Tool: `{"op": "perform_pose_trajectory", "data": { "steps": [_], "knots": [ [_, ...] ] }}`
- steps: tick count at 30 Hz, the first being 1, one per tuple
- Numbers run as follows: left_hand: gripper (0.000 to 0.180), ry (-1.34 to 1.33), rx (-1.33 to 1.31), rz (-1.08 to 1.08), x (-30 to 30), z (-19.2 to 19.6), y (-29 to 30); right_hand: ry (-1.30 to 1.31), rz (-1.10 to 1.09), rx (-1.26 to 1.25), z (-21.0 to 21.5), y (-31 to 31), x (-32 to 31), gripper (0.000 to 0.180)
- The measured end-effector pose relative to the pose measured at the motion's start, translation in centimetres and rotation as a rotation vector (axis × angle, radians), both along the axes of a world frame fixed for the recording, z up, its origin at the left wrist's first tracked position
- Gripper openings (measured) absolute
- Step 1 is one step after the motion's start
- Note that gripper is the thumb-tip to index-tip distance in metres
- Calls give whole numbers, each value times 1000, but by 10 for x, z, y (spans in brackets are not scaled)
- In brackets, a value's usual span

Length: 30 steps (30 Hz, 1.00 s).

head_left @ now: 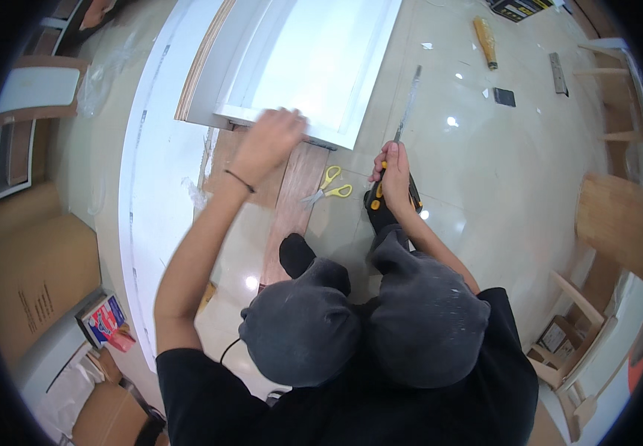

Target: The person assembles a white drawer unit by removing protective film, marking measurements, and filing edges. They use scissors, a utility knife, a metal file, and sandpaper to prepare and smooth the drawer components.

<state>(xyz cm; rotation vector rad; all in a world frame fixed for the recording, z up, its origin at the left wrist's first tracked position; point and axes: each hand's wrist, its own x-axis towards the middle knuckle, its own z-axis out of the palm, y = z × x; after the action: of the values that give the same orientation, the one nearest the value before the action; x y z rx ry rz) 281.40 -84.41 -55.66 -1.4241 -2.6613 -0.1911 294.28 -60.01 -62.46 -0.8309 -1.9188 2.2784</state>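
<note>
My left hand (271,141) is at the near edge of a white, shallow box-like furniture piece (358,111), its fingers bent and blurred; whether they grip the edge I cannot tell. My right hand (394,177) is closed around a tool with a long, thin metal blade (410,100) pointing away from me. Its exact kind is unclear. Black-and-yellow parts (415,195) show beside that hand, partly hidden by it. Between my hands, yellow-handled scissors (330,190) lie with their blades over a reddish-brown wooden board (291,201).
A long white panel (146,163) lies on the left. Off to the right on the floor are an amber-coloured tool handle (485,43), a dark square piece (504,97) and a grey metal bar (558,73). Cardboard (46,267) and wooden chairs (582,320) stand along the sides.
</note>
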Motion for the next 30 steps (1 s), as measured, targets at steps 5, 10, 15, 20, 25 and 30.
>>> {"op": "perform_pose_trajectory", "data": {
  "steps": [5,10,15,20,25,30],
  "knots": [
    [31,-35,279,-1,36,-20,45,-158,94,-92,26,29,-2,32],
    [34,-17,317,-56,29,-24,40,-174,119,-70,47,31,-6,29],
    [39,-36,215,2,5,-17,-9,-237,105,-84,45,28,9,29],
    [39,139,42,236,-1,1,-57,-148,151,-74,26,28,30,29],
    [46,132,2,472,20,10,-55,-117,128,-53,1,19,37,31],
    [48,133,5,636,43,2,-28,-92,94,-164,-24,4,30,31]
  ]
}}
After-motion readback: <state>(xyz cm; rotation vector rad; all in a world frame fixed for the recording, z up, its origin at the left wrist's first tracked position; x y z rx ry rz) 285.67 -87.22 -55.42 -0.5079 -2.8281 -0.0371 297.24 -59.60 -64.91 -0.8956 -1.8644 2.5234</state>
